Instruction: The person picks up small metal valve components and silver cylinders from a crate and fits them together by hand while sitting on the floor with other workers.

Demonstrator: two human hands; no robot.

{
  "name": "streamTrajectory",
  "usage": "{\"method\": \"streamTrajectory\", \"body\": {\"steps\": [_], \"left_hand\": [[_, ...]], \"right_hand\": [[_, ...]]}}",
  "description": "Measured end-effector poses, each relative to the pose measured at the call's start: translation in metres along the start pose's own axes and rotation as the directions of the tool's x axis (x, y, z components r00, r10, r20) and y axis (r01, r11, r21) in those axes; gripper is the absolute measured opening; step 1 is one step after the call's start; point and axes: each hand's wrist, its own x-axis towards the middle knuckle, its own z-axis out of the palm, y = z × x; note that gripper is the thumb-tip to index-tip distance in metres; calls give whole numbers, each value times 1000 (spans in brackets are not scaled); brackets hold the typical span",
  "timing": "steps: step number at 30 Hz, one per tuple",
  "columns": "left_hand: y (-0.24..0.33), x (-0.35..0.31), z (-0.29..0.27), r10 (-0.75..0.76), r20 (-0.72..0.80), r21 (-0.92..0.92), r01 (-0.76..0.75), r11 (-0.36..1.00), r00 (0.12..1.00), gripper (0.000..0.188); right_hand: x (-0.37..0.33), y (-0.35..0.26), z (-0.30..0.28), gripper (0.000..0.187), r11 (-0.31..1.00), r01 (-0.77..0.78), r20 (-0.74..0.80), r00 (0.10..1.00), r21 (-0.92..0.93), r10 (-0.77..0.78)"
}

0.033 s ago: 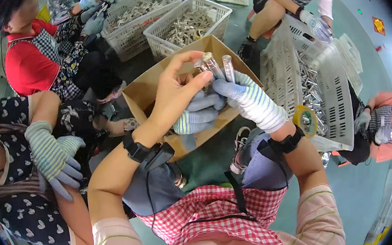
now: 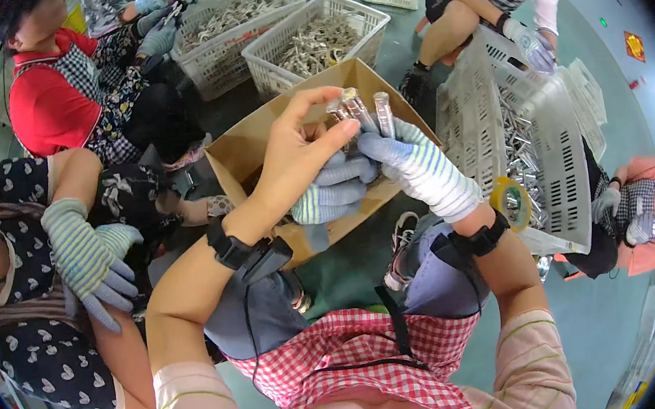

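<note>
My left hand (image 2: pixel 301 147), bare, curls its thumb and fingers around the upper ends of shiny silver metal tubes (image 2: pixel 356 109). One tube shows a yellowish end. My right hand (image 2: pixel 423 166), in a grey-and-white striped glove, grips the same small bunch from the right, with another tube (image 2: pixel 384 115) standing upright by its fingers. Below my left hand is a grey glove (image 2: pixel 334 189) with green stripes; what holds it is hidden. Both hands are above an open cardboard box (image 2: pixel 242 153), whose contents are mostly covered by my arms.
A white crate (image 2: pixel 565 187) of silver tubes stands at right, with a yellow tape roll (image 2: pixel 510 204) at its near edge. Two crates of metal parts (image 2: pixel 319 46) lie beyond the box. Co-workers sit close at left (image 2: pixel 69 255), far left and right.
</note>
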Motion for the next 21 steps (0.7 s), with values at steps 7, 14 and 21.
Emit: {"method": "streamTrajectory", "body": {"steps": [7,14,21], "left_hand": [[0,-1,0,-42,86,-17,44,999,995,27],[2,-2,3,-37,64,-115,45,992,997,18],[5,-3,3,57,54,-131,-50,990,997,18]], "right_hand": [[-2,1,1,33,999,-24,3,1000,44,24],[0,6,3,33,984,-7,-35,999,177,14],[0,8,3,36,972,-3,9,1000,237,1]]}}
